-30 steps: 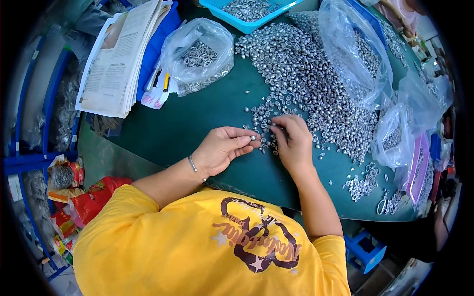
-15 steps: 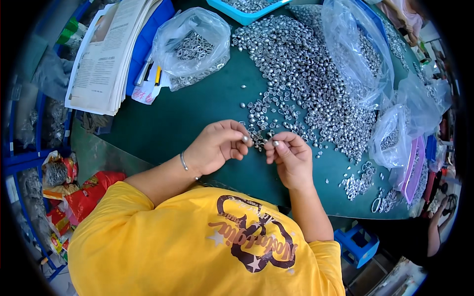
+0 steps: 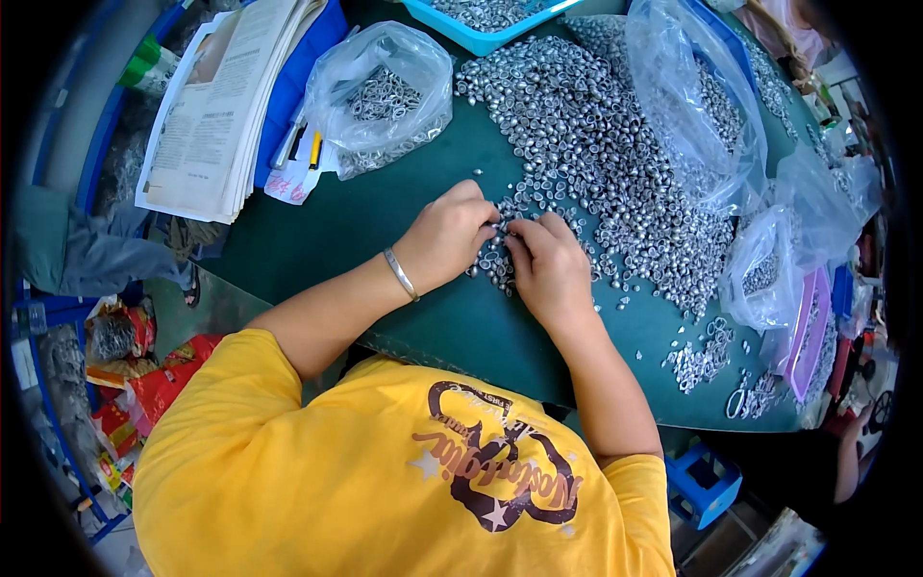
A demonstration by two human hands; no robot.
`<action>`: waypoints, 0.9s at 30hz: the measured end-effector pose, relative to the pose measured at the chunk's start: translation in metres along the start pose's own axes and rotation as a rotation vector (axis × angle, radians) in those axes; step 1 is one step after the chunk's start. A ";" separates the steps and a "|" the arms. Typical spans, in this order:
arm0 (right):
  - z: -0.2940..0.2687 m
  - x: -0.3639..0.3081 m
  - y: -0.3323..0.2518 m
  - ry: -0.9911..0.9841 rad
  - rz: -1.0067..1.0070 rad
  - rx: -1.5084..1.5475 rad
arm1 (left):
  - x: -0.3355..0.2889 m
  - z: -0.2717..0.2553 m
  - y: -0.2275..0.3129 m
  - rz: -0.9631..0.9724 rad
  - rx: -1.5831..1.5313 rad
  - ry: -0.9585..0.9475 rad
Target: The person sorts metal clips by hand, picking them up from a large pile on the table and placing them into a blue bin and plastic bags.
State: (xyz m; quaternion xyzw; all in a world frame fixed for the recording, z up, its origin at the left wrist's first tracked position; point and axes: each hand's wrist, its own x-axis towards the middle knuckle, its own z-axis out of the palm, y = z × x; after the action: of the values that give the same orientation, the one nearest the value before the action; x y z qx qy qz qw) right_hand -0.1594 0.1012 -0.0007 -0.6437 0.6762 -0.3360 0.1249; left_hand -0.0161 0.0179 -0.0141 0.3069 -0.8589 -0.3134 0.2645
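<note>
Both of my hands reach into the near edge of a heap of small silver-grey domed metal pieces point(image 3: 635, 183). My left hand point(image 3: 447, 236), with a metal bangle at its wrist, has its fingers curled down among the loose pieces point(image 3: 495, 267). Its fingertips are drawn together, and what they hold is hidden. Close beside it, my right hand point(image 3: 550, 264) is bent with thumb and forefinger pinched at the same pieces. Whatever sits in that pinch is too small and covered to make out. The two sets of fingertips nearly meet.
A clear bag of metal rings point(image 3: 380, 106) stands beyond my left hand, near stacked papers point(image 3: 216, 106) and a yellow-black pen point(image 3: 314, 150). A blue tray point(image 3: 490, 38) lies at the far side. More plastic bags point(image 3: 760, 260) and a small heap of pieces point(image 3: 702, 361) are rightward.
Both hands have moved forward and down from above the table's near part into the loose pieces. The silver pieces seen in each pinch earlier are hidden now. A person's leg appears at far left.
</note>
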 end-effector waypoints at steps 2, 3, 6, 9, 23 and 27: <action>0.006 0.005 0.001 0.029 -0.018 -0.019 | 0.000 -0.002 0.000 0.000 0.019 -0.012; 0.006 0.005 0.000 0.010 -0.005 -0.031 | -0.001 -0.002 -0.001 0.009 -0.004 -0.008; 0.008 0.010 0.006 0.002 -0.081 -0.041 | -0.004 -0.005 -0.003 -0.015 -0.111 -0.005; 0.007 0.010 0.009 -0.003 -0.111 -0.059 | -0.010 -0.010 0.003 -0.193 -0.310 -0.046; -0.008 -0.006 0.015 -0.160 0.216 1.071 | -0.020 -0.023 0.015 -0.534 -1.032 -0.065; -0.013 -0.012 0.010 -0.235 0.384 1.680 | -0.024 -0.021 0.014 -0.536 -1.232 -0.123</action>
State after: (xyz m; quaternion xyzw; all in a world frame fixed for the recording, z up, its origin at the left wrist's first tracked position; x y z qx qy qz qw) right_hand -0.1735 0.1160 -0.0003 -0.2438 0.2840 -0.6284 0.6820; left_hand 0.0080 0.0353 0.0037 0.2839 -0.4310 -0.8177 0.2550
